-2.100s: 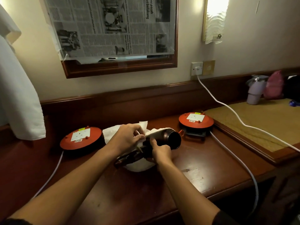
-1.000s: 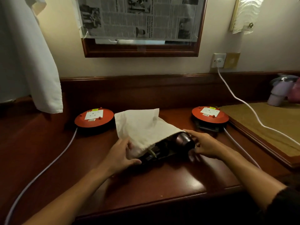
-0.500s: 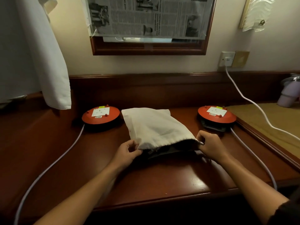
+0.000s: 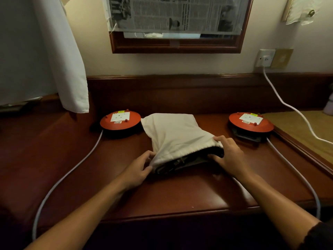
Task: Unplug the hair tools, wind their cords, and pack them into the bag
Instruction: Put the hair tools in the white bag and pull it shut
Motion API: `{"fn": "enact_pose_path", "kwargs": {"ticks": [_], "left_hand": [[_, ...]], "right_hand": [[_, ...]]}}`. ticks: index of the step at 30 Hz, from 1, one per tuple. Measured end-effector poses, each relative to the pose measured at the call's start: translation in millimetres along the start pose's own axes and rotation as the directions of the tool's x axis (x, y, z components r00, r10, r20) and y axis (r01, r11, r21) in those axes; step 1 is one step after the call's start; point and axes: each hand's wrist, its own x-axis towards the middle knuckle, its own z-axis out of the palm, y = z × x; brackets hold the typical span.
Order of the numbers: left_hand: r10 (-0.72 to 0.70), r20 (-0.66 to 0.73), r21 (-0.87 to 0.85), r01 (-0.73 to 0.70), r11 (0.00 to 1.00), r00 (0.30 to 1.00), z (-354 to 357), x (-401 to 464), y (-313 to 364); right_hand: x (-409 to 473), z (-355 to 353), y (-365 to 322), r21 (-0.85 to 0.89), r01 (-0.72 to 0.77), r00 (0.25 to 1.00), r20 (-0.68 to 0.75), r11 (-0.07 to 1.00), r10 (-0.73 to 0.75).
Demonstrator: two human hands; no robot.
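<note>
A white cloth bag (image 4: pixel 173 134) lies on the dark wooden desk (image 4: pixel 180 195), its mouth facing me. Dark hair tools (image 4: pixel 182 162) fill the mouth, mostly hidden by the cloth. My left hand (image 4: pixel 138 170) pinches the left corner of the bag's rim. My right hand (image 4: pixel 228 156) grips the right side of the rim, thumb on top of the cloth and fingers curled at the opening against the dark tools.
Two red round cord reels sit on the desk, one (image 4: pixel 120 121) left of the bag and one (image 4: pixel 251 122) right, each trailing a white cable. A white plug (image 4: pixel 265 59) sits in the wall socket. A white towel (image 4: pixel 59 55) hangs at left. A woven mat (image 4: pixel 306 134) lies right.
The hair dryer's barrel stuck out of the bag a second ago; now the cloth covers it. Both hands have moved onto the rim of the bag's mouth.
</note>
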Motion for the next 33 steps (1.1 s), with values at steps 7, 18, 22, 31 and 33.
{"fn": "enact_pose_path", "kwargs": {"ticks": [7,18,22,31,33], "left_hand": [[0.006,0.057,-0.007,-0.005,1.000,0.998,11,-11,12],[0.073,-0.239,0.257,-0.010,0.966,0.968,20,2,18],[0.063,-0.208,0.435,0.035,0.900,0.976,19,9,12],[-0.061,0.074,0.709,-0.009,0.705,0.995,-34,28,48],[-0.061,0.144,0.671,-0.052,0.739,0.988,-56,37,61]], "right_hand": [[0,5,-6,0.050,-0.064,0.993,-0.093,0.997,0.068],[3,2,-6,0.083,-0.167,0.986,0.042,0.982,0.164],[-3,10,-5,-0.054,-0.090,0.963,0.251,0.994,0.101],[31,-42,-22,-0.454,0.179,0.895,0.444,0.873,0.048],[42,-60,-22,-0.438,0.288,0.872,0.487,0.852,-0.044]]}}
